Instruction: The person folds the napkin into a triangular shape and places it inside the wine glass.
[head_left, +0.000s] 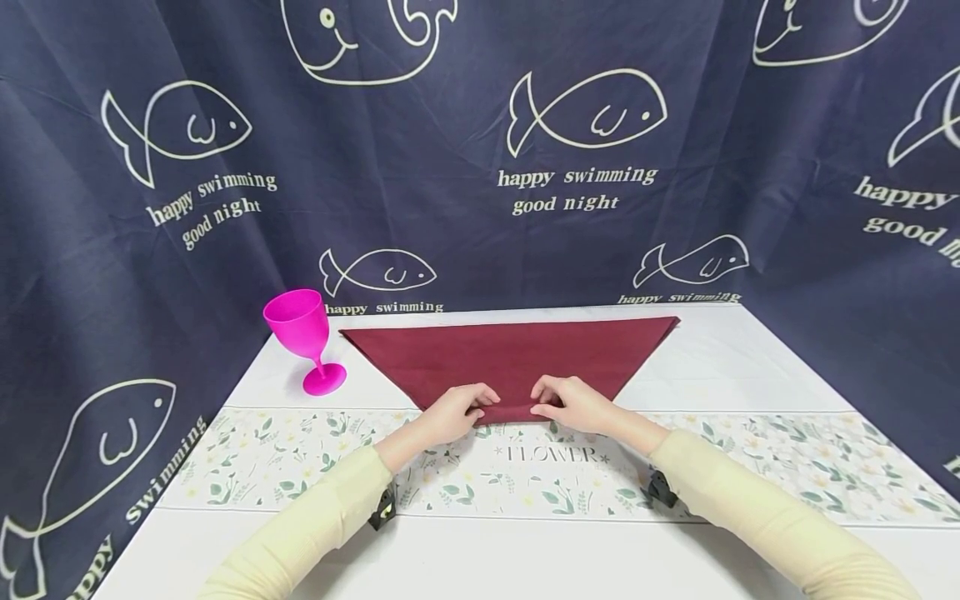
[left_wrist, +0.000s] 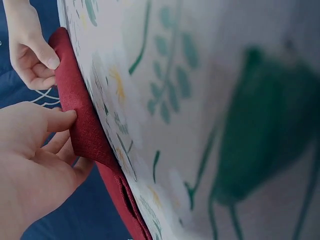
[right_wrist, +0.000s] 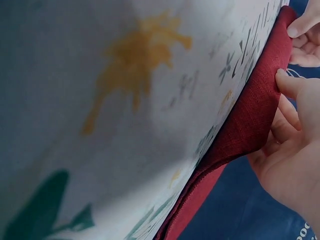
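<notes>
A dark red cloth napkin [head_left: 510,354] lies folded in a trapezoid, its long edge at the back and its short folded edge toward me. My left hand [head_left: 453,412] pinches the left part of that near edge. Farther right along the same fold, my right hand [head_left: 576,404] pinches it too. In the left wrist view, the thumb of the left hand [left_wrist: 30,160] lies on top of the red fold [left_wrist: 82,110], with fingers behind it. The right wrist view has the right hand [right_wrist: 295,145] gripping the fold likewise, and layered cloth edges show beside it.
A bright pink goblet [head_left: 300,333] stands upright on the table, left of the napkin. A floral printed band [head_left: 300,458] crosses the white table [head_left: 750,358]. Dark blue curtains [head_left: 465,167] with fish drawings hang behind and at both sides.
</notes>
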